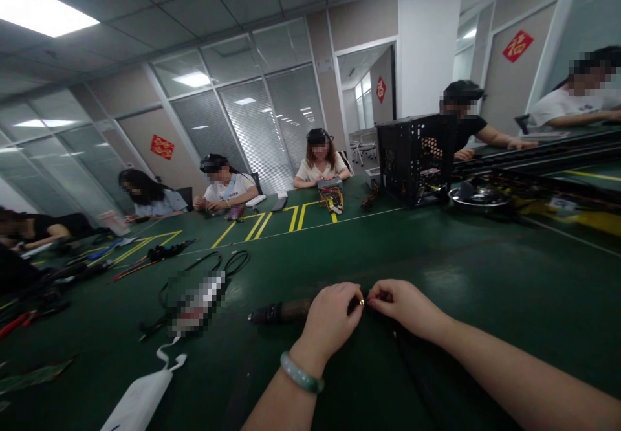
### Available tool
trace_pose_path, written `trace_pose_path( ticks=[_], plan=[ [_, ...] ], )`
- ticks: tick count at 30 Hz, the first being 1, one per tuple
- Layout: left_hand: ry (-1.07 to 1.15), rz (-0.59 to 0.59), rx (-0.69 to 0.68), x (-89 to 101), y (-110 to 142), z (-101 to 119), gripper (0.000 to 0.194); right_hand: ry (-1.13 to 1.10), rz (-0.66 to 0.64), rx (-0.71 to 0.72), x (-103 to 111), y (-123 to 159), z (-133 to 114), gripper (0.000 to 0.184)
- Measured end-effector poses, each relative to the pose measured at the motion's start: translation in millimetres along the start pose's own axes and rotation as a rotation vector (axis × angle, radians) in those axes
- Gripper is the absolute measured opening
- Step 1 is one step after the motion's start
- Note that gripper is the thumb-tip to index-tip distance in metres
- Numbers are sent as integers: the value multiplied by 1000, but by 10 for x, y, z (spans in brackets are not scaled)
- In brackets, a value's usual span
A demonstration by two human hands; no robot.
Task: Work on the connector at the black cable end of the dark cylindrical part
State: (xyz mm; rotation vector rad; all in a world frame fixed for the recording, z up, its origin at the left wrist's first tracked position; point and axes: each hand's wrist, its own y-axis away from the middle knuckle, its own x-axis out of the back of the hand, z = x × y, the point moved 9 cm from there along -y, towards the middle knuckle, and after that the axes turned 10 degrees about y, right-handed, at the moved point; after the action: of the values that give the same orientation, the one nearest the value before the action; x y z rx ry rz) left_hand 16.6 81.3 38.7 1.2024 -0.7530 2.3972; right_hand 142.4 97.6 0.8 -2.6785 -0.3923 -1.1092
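A small gold-coloured piece (361, 302) sits just above the green table (466, 360), at the fingertips of my left hand (334, 314), whose thumb and index finger pinch it. My right hand (405, 305) comes in from the other side, its thumb and index finger drawn together just beside the piece; from where I watch, I cannot tell whether anything lies between them. A thin dark cable (411, 376) trails below the right hand toward the bottom of my view, its upper end too dark to trace. Under and to the left of my left hand lies a dark tool (279, 312) with a brownish body, its narrow tip pointing left; the hand hides its other end. A pale green bangle (301, 374) circles my left wrist. Farther left I see a blurred-out item (198, 305) beside looped black cable (237, 263), and nearer me a long white object (140, 398). Across the table stand a black computer case (417, 159) and, to its right, a shiny metal bowl (478, 196). A grey box (330, 185) with coloured wires (334, 203) rests near yellow lines (257, 224), in front of one seated person (321, 159). Other people sit around the far edges.
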Motion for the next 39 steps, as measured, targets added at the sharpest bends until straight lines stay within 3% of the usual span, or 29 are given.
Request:
trace_pose_path(
  ticks=[17, 28, 35, 39],
  plan=[
    [19, 11, 1, 6, 5, -11, 15, -23, -6, 28, -25, -15, 24, 14],
    [14, 16, 3, 8, 10, -17, 7, -18, 10, 16, 6, 5, -3, 12],
    [1, 27, -2, -3, 3, -26, 21, -5, 7, 11, 0, -11, -6, 13],
    [4, 25, 10, -4, 10, -42, 18, 3, 3, 7, -2, -14, -8, 13]
  ],
)
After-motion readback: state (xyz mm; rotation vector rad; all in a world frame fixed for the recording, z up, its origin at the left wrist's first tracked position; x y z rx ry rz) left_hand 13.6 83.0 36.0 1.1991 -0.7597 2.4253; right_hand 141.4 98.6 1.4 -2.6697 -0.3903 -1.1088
